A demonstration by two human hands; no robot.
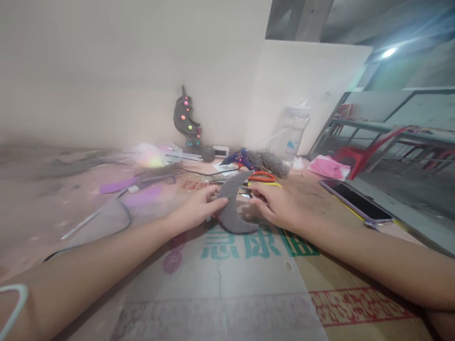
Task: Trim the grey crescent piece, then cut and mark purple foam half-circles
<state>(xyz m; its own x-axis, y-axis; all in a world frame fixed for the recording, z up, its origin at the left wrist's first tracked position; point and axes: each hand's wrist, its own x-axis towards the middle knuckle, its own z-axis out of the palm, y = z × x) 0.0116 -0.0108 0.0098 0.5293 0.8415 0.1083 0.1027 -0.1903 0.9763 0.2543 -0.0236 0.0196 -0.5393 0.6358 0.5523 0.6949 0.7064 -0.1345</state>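
My left hand (202,207) grips a grey crescent moon (231,208) wrapped in yarn by its outer curve, the thumb lying on the front face. To the right of the crescent, my right hand (275,202) has its fingers curled in. A small metal blade shows close to those fingertips, but whether they hold it or a bit of yarn I cannot make out. Just beyond this hand lie scissors with orange-red handles (262,177). Under both hands is a cardboard sheet (355,279) with green and red print, partly covered by a translucent sheet (216,284).
A finished crescent ornament (183,116) with coloured beads hangs on the wall. Along the back are a blue glue gun (234,157), grey yarn (272,163), a white timer (221,151) and a clear bottle (295,132). A phone (357,201) lies right; purple pieces (117,185) lie left.
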